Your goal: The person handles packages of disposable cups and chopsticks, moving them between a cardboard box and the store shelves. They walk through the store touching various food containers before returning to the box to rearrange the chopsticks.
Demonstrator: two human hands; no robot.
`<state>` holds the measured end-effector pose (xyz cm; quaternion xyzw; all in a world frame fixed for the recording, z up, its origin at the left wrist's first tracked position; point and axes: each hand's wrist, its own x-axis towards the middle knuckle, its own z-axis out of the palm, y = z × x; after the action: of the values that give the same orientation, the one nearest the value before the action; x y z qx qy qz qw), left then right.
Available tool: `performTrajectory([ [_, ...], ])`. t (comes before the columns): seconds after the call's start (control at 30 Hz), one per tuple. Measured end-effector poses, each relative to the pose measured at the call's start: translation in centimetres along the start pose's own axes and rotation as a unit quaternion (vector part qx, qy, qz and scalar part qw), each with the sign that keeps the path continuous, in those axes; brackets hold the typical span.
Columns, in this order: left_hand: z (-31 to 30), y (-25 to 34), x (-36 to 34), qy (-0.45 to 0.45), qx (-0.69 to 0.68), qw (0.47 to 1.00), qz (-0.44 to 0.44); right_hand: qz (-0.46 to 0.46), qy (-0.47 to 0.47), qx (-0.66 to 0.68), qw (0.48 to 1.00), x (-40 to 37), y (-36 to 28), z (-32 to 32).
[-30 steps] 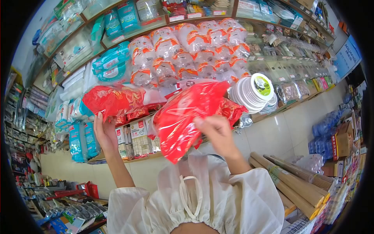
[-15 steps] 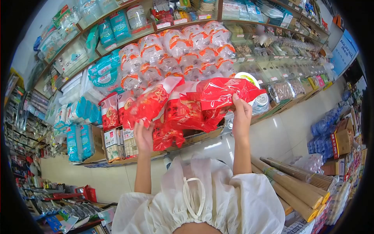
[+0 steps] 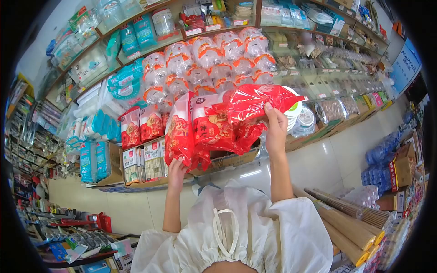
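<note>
Right hand (image 3: 276,129): fingers clamped, with the thumb on the near face, on the edge of a glossy red packet, the tilted packet (image 3: 255,102), which is held on its side at the right of the red group. Left hand (image 3: 176,174): fingertips placed at the lower end of the upright packet (image 3: 179,132); whether it is clamped cannot be told. Between these, a middle packet (image 3: 210,122), printed with gold and partly overlapped by the tilted packet. To the left, two red packets (image 3: 151,123) stood side by side behind boxed wooden sticks (image 3: 154,159), displayed along the bench (image 3: 114,187). Farther left, teal packs (image 3: 88,161). Behind, clear wrapped stacks (image 3: 198,54) with orange bands, set in rows. Right of the tilted packet, white round stacks (image 3: 306,119), partly covered. Lower right, brown rolls (image 3: 341,218), laid together. Far right, a blue panel (image 3: 405,68) lettered "AQUAFINA".
</note>
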<state>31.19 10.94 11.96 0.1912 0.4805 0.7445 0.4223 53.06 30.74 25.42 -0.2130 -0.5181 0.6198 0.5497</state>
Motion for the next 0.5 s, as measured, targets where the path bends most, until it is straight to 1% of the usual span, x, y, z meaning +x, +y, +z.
performTrajectory([
  [0.07,-0.4,-0.3,0.2,-0.012,0.001,1.0,-0.005,-0.007,-0.003,0.036,0.999,0.2,0.0,0.6],
  [0.1,-0.4,-0.3,0.1,-0.002,-0.002,1.0,-0.013,-0.006,-0.008,0.048,0.999,0.4,0.4,0.8],
  [0.17,-0.3,-0.5,0.1,0.017,-0.008,0.999,-0.031,-0.004,-0.017,0.072,0.997,0.9,2.6,0.9],
  [0.2,-0.2,-0.5,0.0,0.023,-0.011,0.999,-0.03,0.006,-0.033,0.06,0.998,0.9,4.4,0.6],
  [0.3,0.0,-0.8,-0.3,0.035,-0.015,0.999,-0.037,0.082,-0.028,0.05,0.995,-0.7,9.4,1.1],
  [0.37,0.2,-0.8,-0.5,0.042,-0.013,0.998,-0.048,0.142,-0.04,0.021,0.989,-2.7,12.6,0.6],
  [0.43,-0.3,-1.3,-0.3,0.041,-0.015,0.997,-0.059,0.229,-0.042,0.04,0.972,-5.2,13.4,0.8],
  [0.47,-0.4,-1.6,-0.2,0.042,-0.017,0.997,-0.065,0.201,-0.065,0.019,0.977,-6.1,14.3,0.6],
  [0.5,-0.3,-1.6,-0.1,0.045,-0.019,0.997,-0.062,0.226,-0.085,0.037,0.97,-6.3,13.9,0.5],
])
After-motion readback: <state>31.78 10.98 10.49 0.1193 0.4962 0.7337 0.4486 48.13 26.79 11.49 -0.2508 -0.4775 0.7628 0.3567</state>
